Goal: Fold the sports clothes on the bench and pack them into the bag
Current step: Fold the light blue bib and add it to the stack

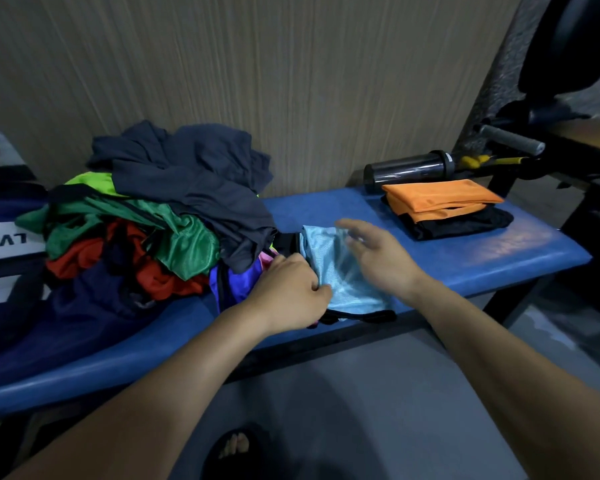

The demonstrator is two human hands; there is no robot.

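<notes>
While the left hand (293, 289) pinches the light blue garment (340, 271) near the table (465, 258) front edge, the right hand (378, 254) hovers over it, grip wide, holding nothing. Best to smooth flat, square the fold, then stack toward the folded orange-and-black pile (444, 206) at the right end.

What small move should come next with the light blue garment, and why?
Probably lower the right hand onto the light blue mesh garment to flatten it for folding: the left hand pinches its edge, while the right hovers open above it on the blue padded bench.
</notes>
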